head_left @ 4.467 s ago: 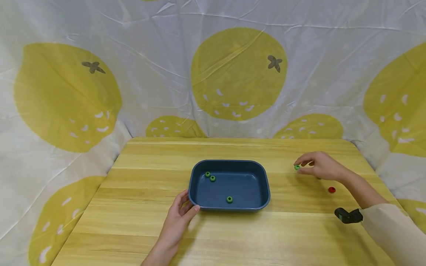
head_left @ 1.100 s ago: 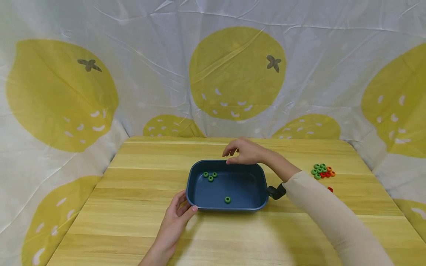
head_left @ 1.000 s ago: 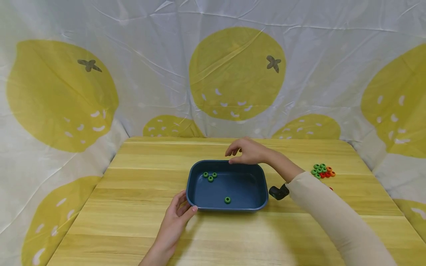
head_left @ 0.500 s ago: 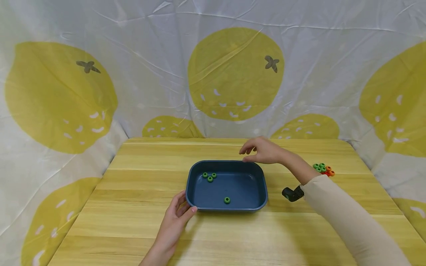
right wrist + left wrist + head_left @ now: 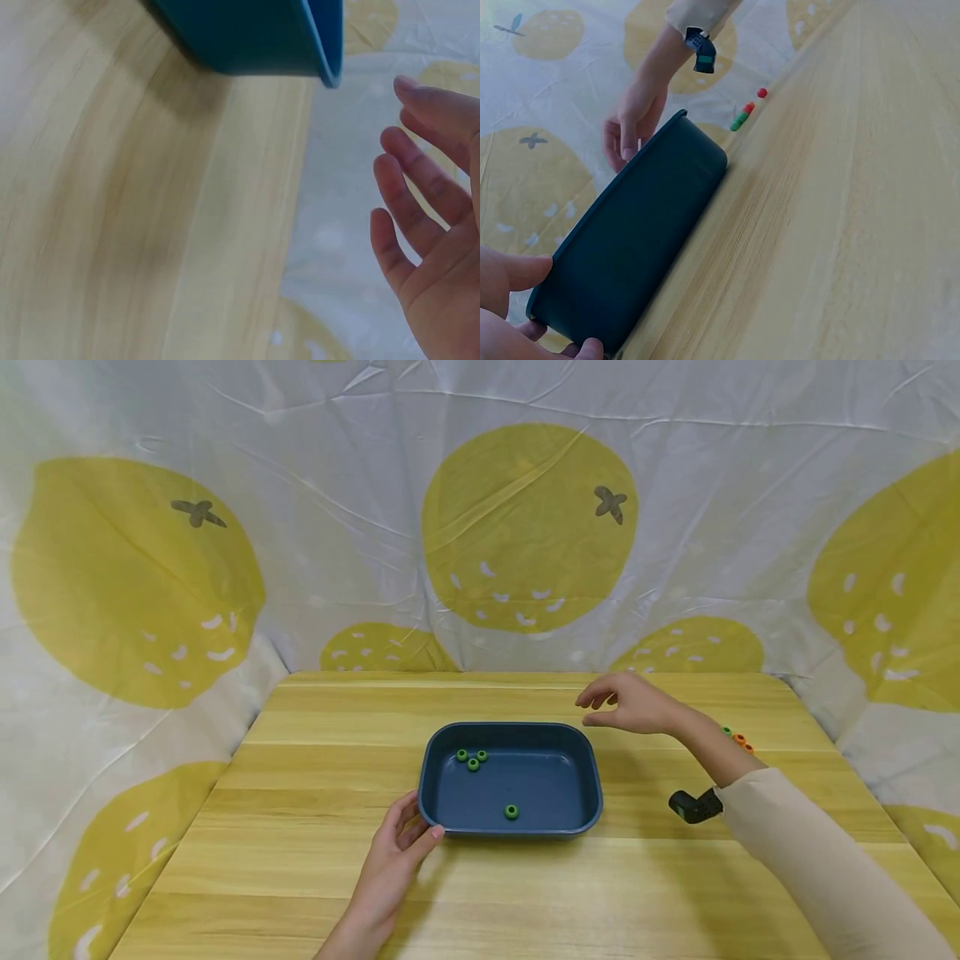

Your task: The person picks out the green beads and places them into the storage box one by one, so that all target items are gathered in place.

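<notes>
A deep dark-blue tray (image 5: pixel 510 833) with rounded corners sits on the table. Several green beads with dark holes lie inside: a cluster (image 5: pixel 473 765) towards the back left, and a lone bead (image 5: pixel 512 812) at the front. My left hand (image 5: pixel 393 864) grips the tray's front-left corner; in the left wrist view its thumb is at the rim and fingertips are by the base. My right hand (image 5: pixel 633 703), holding nothing, hovers past the tray's back-right corner. Its loosely bent fingers (image 5: pixel 416 169) stand apart in the right wrist view.
Right of the tray is a pile of beads, mostly hidden behind the right forearm; orange beads (image 5: pixel 739 739) and a green bead (image 5: pixel 726 731) show. A single red bead (image 5: pixel 762 93) lies apart. A lemon-print cloth (image 5: pixel 360 527) hangs behind the wooden table (image 5: pixel 300 810).
My right hand earlier pinched a green bead by the pile; that bead now lies with the cluster in the tray. Since then the emptied hand has moved right, off the tray. My left hand stays put.
</notes>
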The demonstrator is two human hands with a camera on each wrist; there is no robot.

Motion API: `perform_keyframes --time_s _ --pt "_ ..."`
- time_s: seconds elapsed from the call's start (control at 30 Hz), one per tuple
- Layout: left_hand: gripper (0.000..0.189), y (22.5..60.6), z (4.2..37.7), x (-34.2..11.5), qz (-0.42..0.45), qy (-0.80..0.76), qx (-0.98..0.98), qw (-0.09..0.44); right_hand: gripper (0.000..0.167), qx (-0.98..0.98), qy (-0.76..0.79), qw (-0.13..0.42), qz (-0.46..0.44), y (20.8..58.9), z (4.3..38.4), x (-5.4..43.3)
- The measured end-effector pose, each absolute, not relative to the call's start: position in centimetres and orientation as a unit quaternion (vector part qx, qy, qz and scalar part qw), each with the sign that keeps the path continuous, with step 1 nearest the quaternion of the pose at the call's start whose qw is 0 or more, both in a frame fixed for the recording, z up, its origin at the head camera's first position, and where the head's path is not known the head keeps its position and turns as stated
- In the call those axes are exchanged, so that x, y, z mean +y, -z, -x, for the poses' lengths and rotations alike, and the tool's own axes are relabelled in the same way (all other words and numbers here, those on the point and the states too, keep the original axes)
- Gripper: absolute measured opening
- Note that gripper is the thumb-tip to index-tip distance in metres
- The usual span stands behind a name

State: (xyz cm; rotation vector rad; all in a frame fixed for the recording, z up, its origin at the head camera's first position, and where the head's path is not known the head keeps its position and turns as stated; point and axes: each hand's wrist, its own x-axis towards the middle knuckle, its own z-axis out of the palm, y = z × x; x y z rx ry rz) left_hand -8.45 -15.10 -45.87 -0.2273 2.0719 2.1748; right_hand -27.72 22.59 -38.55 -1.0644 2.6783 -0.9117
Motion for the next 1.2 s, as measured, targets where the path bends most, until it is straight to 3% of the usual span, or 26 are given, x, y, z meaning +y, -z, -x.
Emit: perform_keyframes --time_s 1.2 --pt "0.063 45.8 8.4 -15.2 0.070 -0.725 0.682 0.063 0.025 0.929 0.287 0.017 0.233 41.3 24.4 34.6"
